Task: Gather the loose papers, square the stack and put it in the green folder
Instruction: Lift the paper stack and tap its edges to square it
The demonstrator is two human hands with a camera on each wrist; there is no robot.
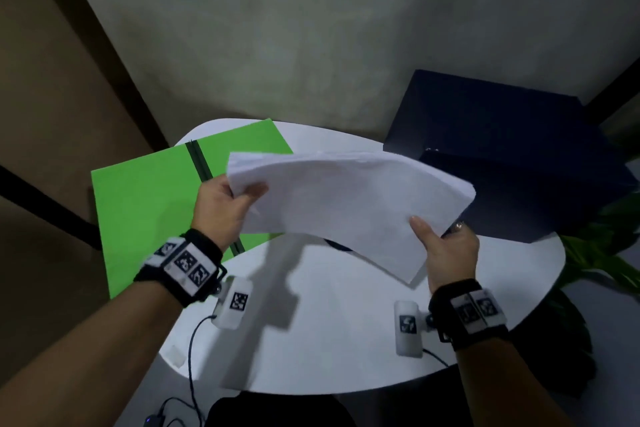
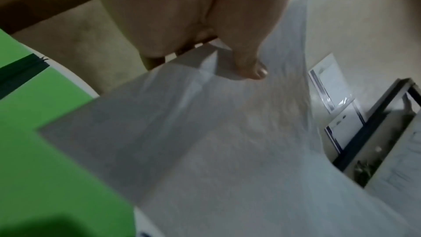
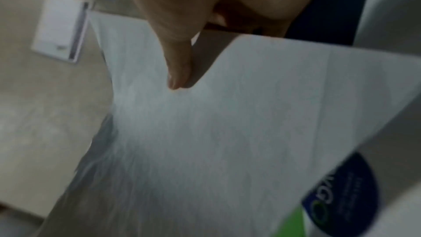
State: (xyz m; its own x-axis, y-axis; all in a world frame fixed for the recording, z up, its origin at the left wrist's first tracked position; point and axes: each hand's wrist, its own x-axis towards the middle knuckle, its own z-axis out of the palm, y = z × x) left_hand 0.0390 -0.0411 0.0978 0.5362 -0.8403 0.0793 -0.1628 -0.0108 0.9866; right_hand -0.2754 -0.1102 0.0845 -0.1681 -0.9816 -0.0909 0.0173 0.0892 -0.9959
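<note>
A stack of white papers (image 1: pixel 346 204) hangs in the air above the table, bowed upward in the middle. My left hand (image 1: pixel 225 204) pinches its left end, thumb on top. My right hand (image 1: pixel 446 246) pinches the near right corner, thumb on top (image 3: pixel 177 71). In the left wrist view the papers (image 2: pixel 227 150) spread out below my thumb (image 2: pixel 250 60). The green folder (image 1: pixel 152 204) lies open on the table's left side, a dark spine strip down its middle, partly behind my left hand and the papers.
The round white table (image 1: pixel 311 340) carries a dark blue box (image 1: pixel 502 163) at the back right. A dark round object (image 1: pixel 337 244) shows under the papers. Green plant leaves (image 1: pixel 602 246) stand off the right edge. A black cable (image 1: pixel 190 357) runs down at the front.
</note>
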